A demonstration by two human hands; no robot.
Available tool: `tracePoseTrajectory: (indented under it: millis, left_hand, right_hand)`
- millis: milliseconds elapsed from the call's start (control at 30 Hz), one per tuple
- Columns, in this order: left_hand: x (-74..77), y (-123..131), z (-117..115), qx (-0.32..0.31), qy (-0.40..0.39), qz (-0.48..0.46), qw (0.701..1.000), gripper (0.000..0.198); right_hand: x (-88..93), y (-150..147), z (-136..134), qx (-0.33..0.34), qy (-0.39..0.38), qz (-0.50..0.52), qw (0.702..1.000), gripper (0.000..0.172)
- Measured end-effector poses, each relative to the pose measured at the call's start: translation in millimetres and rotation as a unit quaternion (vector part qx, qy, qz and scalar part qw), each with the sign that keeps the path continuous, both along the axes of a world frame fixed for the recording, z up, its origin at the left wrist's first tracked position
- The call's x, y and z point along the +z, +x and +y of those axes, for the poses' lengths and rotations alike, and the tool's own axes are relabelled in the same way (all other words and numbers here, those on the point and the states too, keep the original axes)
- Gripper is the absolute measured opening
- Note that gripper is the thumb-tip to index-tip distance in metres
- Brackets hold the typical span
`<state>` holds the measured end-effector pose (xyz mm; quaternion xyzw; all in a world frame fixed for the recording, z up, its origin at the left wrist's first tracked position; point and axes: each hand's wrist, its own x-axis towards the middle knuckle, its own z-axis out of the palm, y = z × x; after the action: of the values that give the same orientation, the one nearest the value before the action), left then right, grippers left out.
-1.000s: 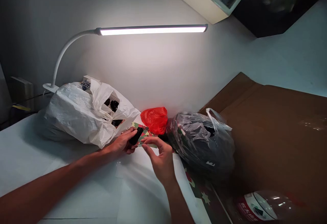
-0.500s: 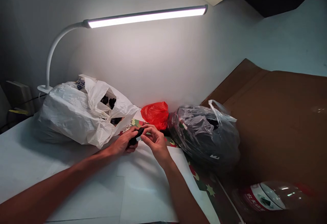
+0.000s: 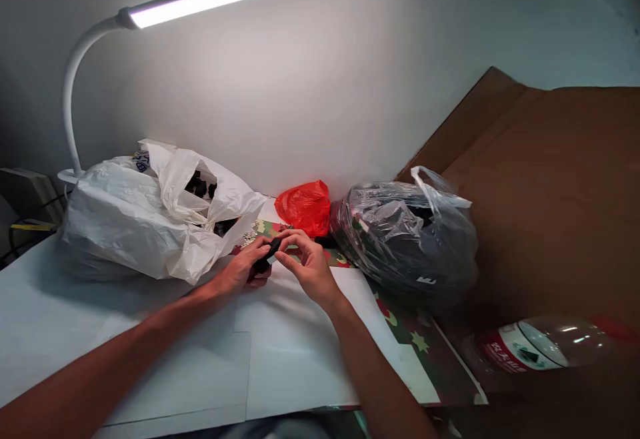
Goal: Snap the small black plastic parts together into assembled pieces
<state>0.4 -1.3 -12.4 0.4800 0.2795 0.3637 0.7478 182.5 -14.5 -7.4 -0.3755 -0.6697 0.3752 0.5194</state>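
My left hand (image 3: 244,271) is closed around a small black object (image 3: 269,253) and rests on the white sheet (image 3: 280,352). My right hand (image 3: 307,262) meets it from the right, fingers pinched at the same black piece. Both hands sit just in front of the white plastic bag (image 3: 135,225), whose open mouth shows more black parts. A red plastic bag (image 3: 303,205) lies right behind my fingers.
A clear bag of dark items (image 3: 405,235) sits to the right, against a brown cardboard box (image 3: 555,192). A plastic bottle (image 3: 540,345) lies on its side at lower right. Patterned wrapping paper (image 3: 415,345) shows under the sheet. A white desk lamp (image 3: 165,12) arches overhead.
My right hand closed in from an open pose onto the black object held by my left hand. The camera tilted downward, so the lamp moved up in view.
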Motion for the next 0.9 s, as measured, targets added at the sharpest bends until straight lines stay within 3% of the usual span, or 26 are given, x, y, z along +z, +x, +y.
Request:
tracePoseTrajectory:
  millis: [400,700,767,900]
  left_hand:
    - [-2.4,-1,2,-0.027,0.026,-0.012,0.999,0.045]
    - [7.1,-4,-8,-0.010,0.047,-0.007,0.999,0.039]
    - [12.6,-4,-10,0.000,0.054,0.014,0.998,0.038]
    - [20.2,-5,-12,0.014,0.068,0.038,0.997,0.039]
  right_hand:
    - [3.3,-2,-4,-0.044,0.037,-0.016,0.998,0.020]
    - [4.5,-6,-8,-0.098,0.081,-0.044,0.991,0.018]
    - [3.7,-8,-9,-0.127,0.083,-0.042,0.988,0.023]
    - [2.1,-9,-7,-0.171,0.058,-0.030,0.983,0.053]
